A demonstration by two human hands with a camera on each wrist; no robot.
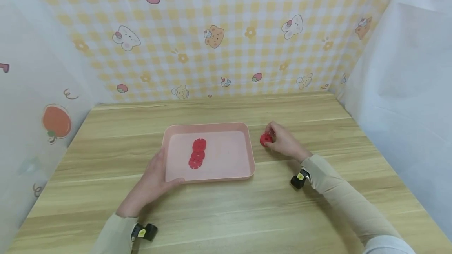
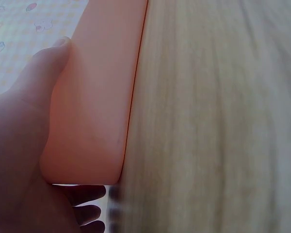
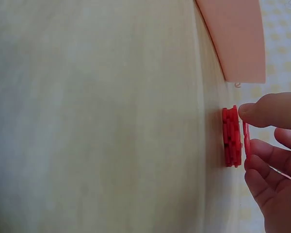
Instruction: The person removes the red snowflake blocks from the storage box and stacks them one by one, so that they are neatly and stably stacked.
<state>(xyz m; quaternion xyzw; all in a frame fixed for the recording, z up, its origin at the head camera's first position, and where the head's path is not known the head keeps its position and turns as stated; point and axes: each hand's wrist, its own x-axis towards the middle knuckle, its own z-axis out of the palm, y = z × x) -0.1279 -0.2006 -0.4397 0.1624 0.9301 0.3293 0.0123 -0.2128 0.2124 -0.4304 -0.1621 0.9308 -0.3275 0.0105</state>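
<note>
A shallow pink tray [image 1: 226, 152] lies on the wooden table with several red notched plastic discs [image 1: 195, 163] inside, overlapping in a row left of its middle. My left hand [image 1: 154, 179] grips the tray's near left corner, thumb along the front wall [image 2: 92, 111] and fingers at the left side. To the right of the tray, my right hand [image 1: 285, 141] pinches one thin red notched disc [image 3: 246, 138] between thumb and fingertips. That disc is just above a short stack of similar red discs [image 3: 232, 138] on the table, with a narrow gap between them.
The wooden table [image 1: 226, 214] runs back to a yellow checked cloth [image 1: 233, 62] printed with cartoon figures. White sheets hang at the left [image 1: 31, 89] and right [image 1: 409, 77]. A small black camera is strapped to each wrist.
</note>
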